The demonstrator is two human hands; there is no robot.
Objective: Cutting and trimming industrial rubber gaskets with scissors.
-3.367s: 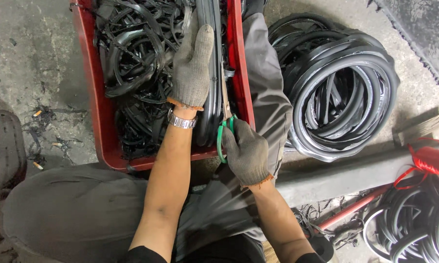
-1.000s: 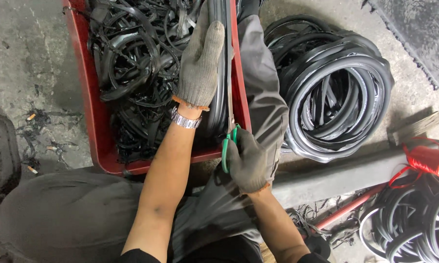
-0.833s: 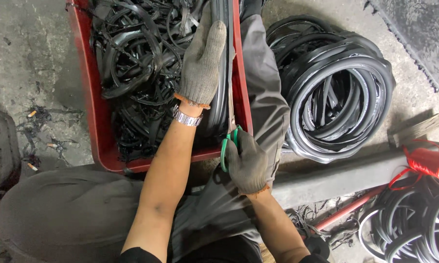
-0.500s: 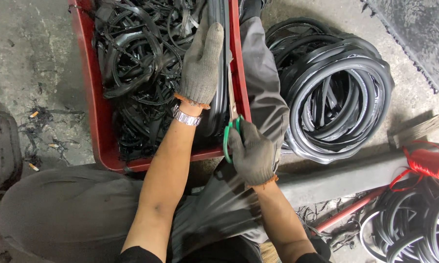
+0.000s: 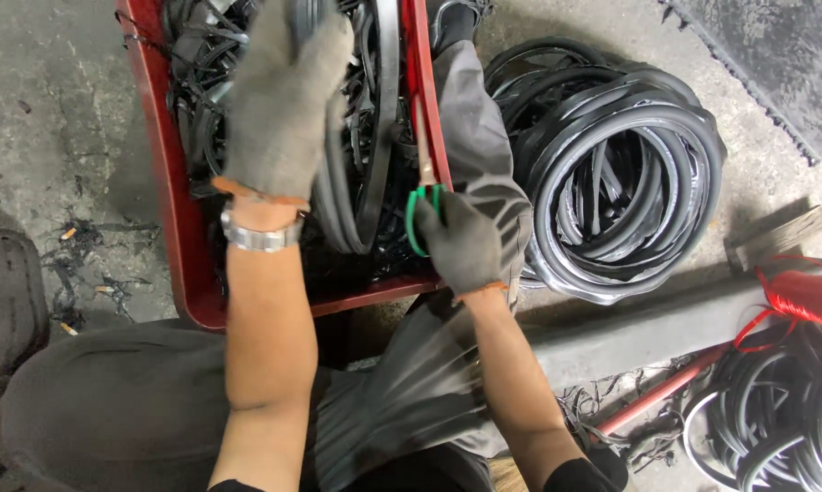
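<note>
Rubber strips [image 5: 356, 173], black and tangled, fill the red crate [image 5: 169, 210] on the concrete floor. Left hand [image 5: 283, 100], gloved, lies flat with fingers together on the strips. Right hand [image 5: 461, 241], gloved, grips green-handled scissors [image 5: 422, 196] at the crate's right wall. Coiled black rubber rings [image 5: 621, 182] lie beside.

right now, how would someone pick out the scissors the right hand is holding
Find the red bin full of black rubber strips. At its right wall, the gloved right hand grips the scissors, blades pointing up along the wall. Their green loop handles are the only green among black rubber and red plastic.
</note>
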